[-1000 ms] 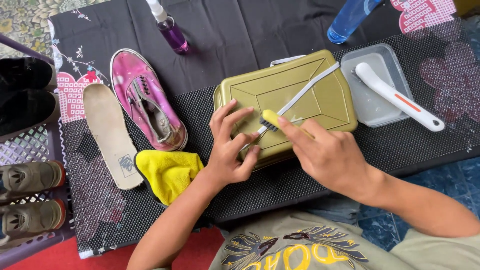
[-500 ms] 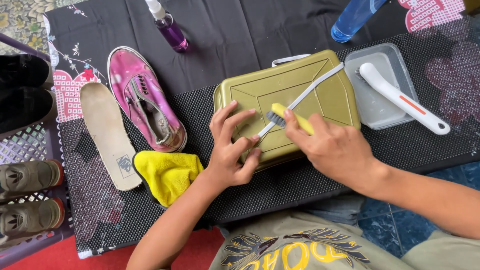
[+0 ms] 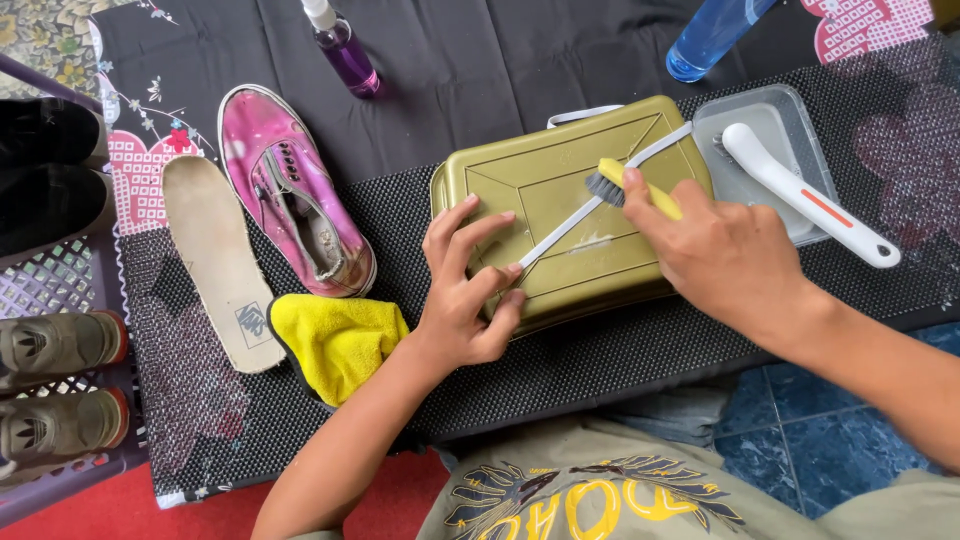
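Shoelace (image 3: 590, 212), white and pulled straight, lies diagonally across the lid of the olive-green box (image 3: 520, 190) on the black mat (image 3: 600, 350). The left hand (image 3: 465, 295) pins its lower end with curled fingertips, while the right hand (image 3: 725, 255) grips a yellow-handled brush (image 3: 625, 185), bristles on the lace. At the box's nine o'clock sits a pink shoe (image 3: 295, 190) (yellow cloth (image 3: 340, 340) at seven), and at three o'clock a clear tray (image 3: 770, 115) holds a white brush (image 3: 805, 195).

Olive-gold box (image 3: 560, 215), white shoelace (image 3: 600, 200), yellow-handled brush (image 3: 635, 188), pink sneaker (image 3: 295, 190), yellow cloth (image 3: 340, 340), floral black tablecloth (image 3: 480, 50)
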